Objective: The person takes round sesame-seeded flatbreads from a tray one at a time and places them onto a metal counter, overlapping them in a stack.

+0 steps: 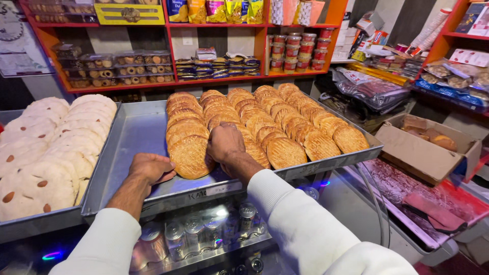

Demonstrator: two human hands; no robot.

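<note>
A large metal tray (137, 133) holds several rows of round golden-brown biscuits (285, 122) on its right half, overlapping like roof tiles. My right hand (225, 144) is curled between the first two rows, its fingers gripping the front biscuits (189, 156) of the leftmost row. My left hand (151, 168) rests on the bare front left part of the tray, fingers bent, holding nothing. Both arms wear white sleeves.
A second tray (30, 224) at the left holds pale round biscuits (51, 147) topped with almonds. Drink cans (204, 231) lie in a lit cooler below. Red shelves (168, 81) behind carry packed sweets and jars. An open cardboard box (425, 147) sits at the right.
</note>
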